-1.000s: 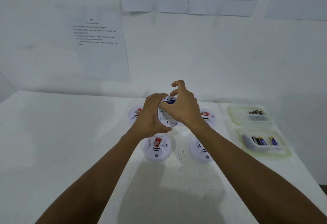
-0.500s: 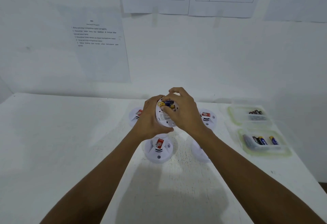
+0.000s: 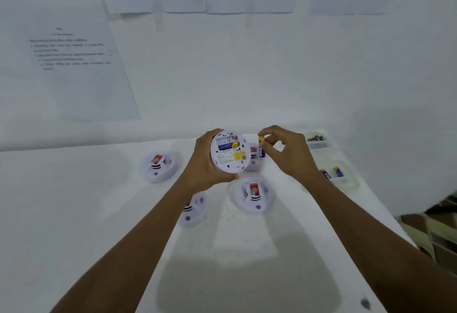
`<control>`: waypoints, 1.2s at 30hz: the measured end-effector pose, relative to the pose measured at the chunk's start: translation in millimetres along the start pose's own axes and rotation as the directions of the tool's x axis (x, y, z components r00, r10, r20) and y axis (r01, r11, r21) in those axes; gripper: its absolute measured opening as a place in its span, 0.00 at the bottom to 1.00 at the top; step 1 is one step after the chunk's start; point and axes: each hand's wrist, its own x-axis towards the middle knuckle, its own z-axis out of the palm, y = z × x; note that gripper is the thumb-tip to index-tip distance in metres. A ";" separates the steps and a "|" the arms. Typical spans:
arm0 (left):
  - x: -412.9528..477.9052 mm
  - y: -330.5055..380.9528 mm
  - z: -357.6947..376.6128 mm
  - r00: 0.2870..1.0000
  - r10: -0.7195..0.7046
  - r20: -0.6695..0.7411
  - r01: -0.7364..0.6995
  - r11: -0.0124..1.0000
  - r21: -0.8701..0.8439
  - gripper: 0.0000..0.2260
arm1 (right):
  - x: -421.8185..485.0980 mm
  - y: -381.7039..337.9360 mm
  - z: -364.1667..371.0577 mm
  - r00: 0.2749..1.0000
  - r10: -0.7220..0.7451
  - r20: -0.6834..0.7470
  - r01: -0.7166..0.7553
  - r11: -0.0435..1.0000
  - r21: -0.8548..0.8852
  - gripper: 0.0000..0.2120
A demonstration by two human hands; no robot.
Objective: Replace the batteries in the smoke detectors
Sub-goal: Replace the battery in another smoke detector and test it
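Head cam had the left grip [image 3: 205,164] curled round the rim of a smoke detector [image 3: 228,161], held up off the bench [image 3: 74,213] with its back tilted toward the camera; the battery bay was open, with one blue-and-gold cell [image 3: 227,145] lying inside and a yellow label [image 3: 239,156] just below it; the right grip [image 3: 289,154] pinched a loose battery [image 3: 261,148] upright, gold end up, just right of the held detector and not touching it.

Four more detectors sat on the bench: one [image 3: 254,163] mostly hidden behind the held unit; one with a red sticker [image 3: 254,195] just below; one [image 3: 194,210] partly under the left forearm; one [image 3: 158,166] off to the left.

Near tray [image 3: 345,182] at the right edge held blue-and-gold batteries; far tray [image 3: 317,143] held dark ones; wall sheets [image 3: 74,65] were too blurry to read.
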 end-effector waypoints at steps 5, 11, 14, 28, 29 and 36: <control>13.8 20.0 60.1 0.999 -0.002 0.034 0.003 0.999 -0.043 0.43 | -8.6 62.6 -76.2 0.987 0.142 0.073 -0.129 0.979 -0.159 0.04; 18.9 41.7 122.7 0.999 -0.028 0.036 0.029 0.999 -0.028 0.43 | -5.5 128.6 -125.5 0.922 0.292 0.256 -0.102 0.819 -0.565 0.04; 17.4 49.1 143.9 0.999 -0.029 0.025 0.030 0.999 -0.031 0.44 | -5.1 142.7 -127.0 0.880 0.332 0.338 -0.020 0.739 -0.674 0.04; 24.1 63.9 167.7 0.999 0.022 -0.042 -0.022 1.000 -0.016 0.40 | -15.5 107.6 -134.8 0.982 0.094 0.162 -0.106 0.992 0.068 0.08; 26.0 64.5 170.0 0.999 0.024 -0.049 -0.024 1.000 -0.007 0.40 | -17.6 98.8 -131.1 0.981 0.105 0.165 -0.121 0.989 0.090 0.07; 32.0 54.0 182.5 0.998 -0.015 -0.068 0.021 0.996 0.085 0.39 | -30.6 80.4 -102.2 0.945 0.312 0.092 -0.326 0.916 0.233 0.07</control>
